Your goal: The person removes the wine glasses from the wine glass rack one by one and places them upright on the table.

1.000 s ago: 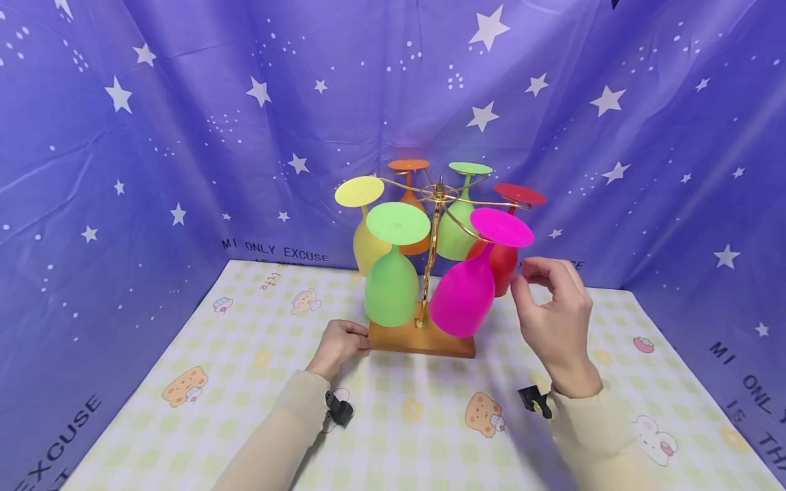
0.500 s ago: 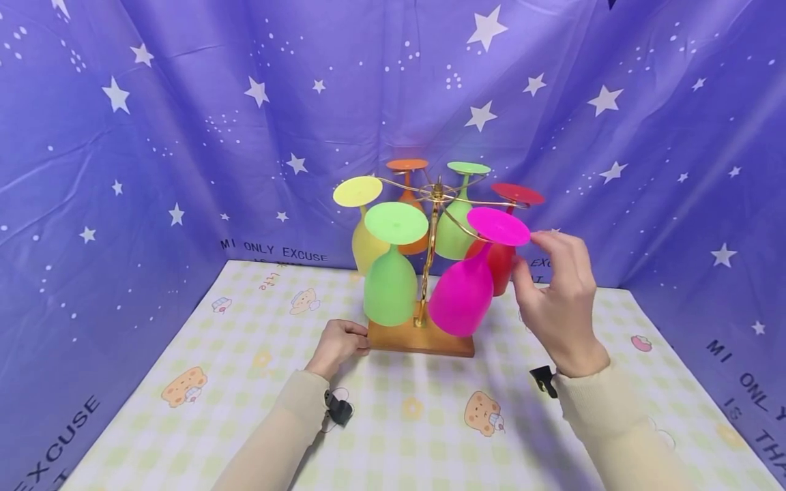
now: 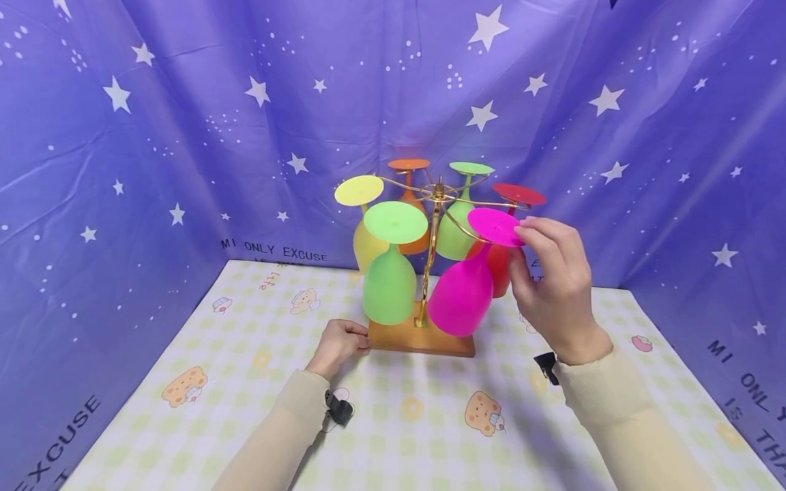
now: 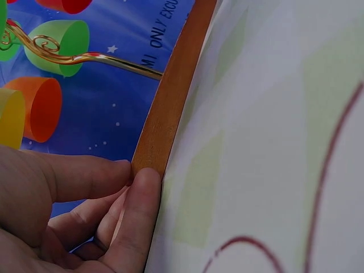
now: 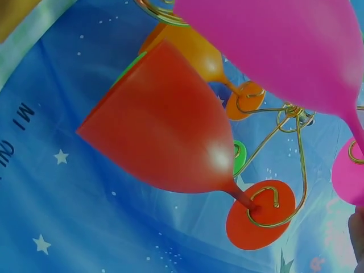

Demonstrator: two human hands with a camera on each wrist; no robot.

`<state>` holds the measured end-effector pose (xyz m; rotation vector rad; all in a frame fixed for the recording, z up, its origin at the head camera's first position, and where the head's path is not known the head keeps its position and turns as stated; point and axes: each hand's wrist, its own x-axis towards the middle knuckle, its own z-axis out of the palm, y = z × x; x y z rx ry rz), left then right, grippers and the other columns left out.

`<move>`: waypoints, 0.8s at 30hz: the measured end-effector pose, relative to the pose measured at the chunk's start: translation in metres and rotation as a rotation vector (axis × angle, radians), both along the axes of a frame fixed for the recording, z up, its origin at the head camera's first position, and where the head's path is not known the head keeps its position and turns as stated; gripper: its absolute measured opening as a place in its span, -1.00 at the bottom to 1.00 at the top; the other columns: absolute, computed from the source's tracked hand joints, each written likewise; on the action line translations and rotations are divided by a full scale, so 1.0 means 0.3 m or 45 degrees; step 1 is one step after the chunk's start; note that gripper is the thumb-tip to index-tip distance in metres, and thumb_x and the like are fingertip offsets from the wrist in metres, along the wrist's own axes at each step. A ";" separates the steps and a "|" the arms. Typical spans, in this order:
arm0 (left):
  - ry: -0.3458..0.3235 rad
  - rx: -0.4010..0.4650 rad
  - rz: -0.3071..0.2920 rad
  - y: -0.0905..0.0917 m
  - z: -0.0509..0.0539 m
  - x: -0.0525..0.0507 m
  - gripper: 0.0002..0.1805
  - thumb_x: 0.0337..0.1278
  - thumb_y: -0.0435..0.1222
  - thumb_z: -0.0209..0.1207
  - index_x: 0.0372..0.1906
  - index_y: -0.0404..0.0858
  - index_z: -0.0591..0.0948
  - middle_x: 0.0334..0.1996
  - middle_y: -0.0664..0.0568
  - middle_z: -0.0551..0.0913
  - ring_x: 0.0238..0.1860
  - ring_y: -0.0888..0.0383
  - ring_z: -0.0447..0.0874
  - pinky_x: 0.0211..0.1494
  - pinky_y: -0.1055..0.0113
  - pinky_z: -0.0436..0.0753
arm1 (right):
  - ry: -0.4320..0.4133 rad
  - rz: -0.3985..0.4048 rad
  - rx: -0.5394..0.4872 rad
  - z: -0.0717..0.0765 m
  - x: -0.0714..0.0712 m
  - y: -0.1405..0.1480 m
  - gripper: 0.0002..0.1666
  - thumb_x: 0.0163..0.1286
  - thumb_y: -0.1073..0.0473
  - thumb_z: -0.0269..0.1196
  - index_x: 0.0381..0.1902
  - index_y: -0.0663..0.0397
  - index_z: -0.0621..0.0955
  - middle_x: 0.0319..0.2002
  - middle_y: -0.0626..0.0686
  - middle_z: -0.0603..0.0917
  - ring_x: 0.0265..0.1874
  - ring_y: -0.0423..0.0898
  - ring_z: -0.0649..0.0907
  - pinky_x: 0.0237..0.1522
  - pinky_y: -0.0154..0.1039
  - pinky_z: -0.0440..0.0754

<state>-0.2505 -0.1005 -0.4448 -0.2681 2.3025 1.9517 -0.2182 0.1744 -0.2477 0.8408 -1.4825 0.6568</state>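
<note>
Toward the far edge of the green-and-white checked worktop (image 3: 399, 447), well in from both side edges, a gold metal stemware rack (image 3: 431, 256) is stood on a flat brown wooden base (image 3: 424, 339). The base's left end is pinched between the thumb and fingers of the left hand (image 3: 340, 343). From the rack's near right side a magenta stemmed goblet (image 3: 463, 298) is hung upside down, its foot rim taken between the curled fingers and thumb of the right hand (image 3: 555, 286). Five more inverted goblets are carried: a green stemmed goblet (image 3: 389, 290) at near left, a yellow stemmed goblet (image 3: 368, 242) behind it, an orange stemmed goblet (image 3: 409, 164) and a light green stemmed goblet (image 3: 456, 232) on the far side, and a red stemmed goblet (image 3: 502, 273) partly hidden behind the magenta one.
</note>
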 end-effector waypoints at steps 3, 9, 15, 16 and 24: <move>-0.004 -0.009 -0.002 -0.001 -0.001 0.000 -0.78 -0.08 -0.58 0.25 -0.22 -0.50 0.64 -0.45 -0.14 0.70 -0.46 0.05 0.73 -0.28 0.26 0.69 | 0.037 -0.002 0.013 0.003 -0.004 -0.002 -0.81 0.03 0.57 0.24 -0.33 0.41 0.61 -0.27 0.33 0.62 -0.24 0.31 0.59 0.00 -0.04 0.54; 0.000 -0.017 -0.007 -0.002 -0.004 -0.001 -0.78 -0.08 -0.58 0.25 -0.22 -0.50 0.65 -0.43 -0.15 0.70 -0.45 0.03 0.74 -0.26 0.26 0.69 | 0.088 -0.082 0.015 -0.007 -0.021 0.011 -0.91 0.11 0.49 0.23 -0.38 0.37 0.64 -0.33 0.30 0.65 -0.32 0.27 0.61 -0.15 0.00 0.55; -0.007 -0.003 -0.007 -0.003 -0.002 -0.002 -0.79 -0.07 -0.59 0.24 -0.22 -0.51 0.64 -0.42 -0.18 0.70 -0.44 0.02 0.74 -0.27 0.26 0.69 | 0.105 -0.094 0.039 -0.016 -0.034 0.025 -0.90 0.13 0.48 0.24 -0.36 0.36 0.65 -0.34 0.28 0.65 -0.35 0.25 0.62 -0.08 -0.09 0.59; -0.005 -0.004 -0.010 -0.003 -0.001 -0.002 -0.78 -0.07 -0.59 0.24 -0.22 -0.51 0.64 -0.42 -0.18 0.70 -0.44 0.02 0.74 -0.27 0.26 0.69 | 0.108 -0.092 0.039 -0.017 -0.035 0.025 -0.90 0.13 0.48 0.24 -0.36 0.35 0.65 -0.34 0.28 0.65 -0.35 0.25 0.62 -0.07 -0.09 0.59; -0.016 -0.005 0.002 -0.002 0.002 -0.002 -0.79 -0.08 -0.59 0.23 -0.23 -0.51 0.64 -0.45 -0.15 0.70 -0.45 0.04 0.74 -0.29 0.27 0.69 | 0.154 -0.038 0.001 -0.010 -0.030 0.008 -0.90 0.11 0.49 0.24 -0.39 0.34 0.67 -0.40 0.28 0.64 -0.37 0.25 0.63 -0.10 -0.08 0.61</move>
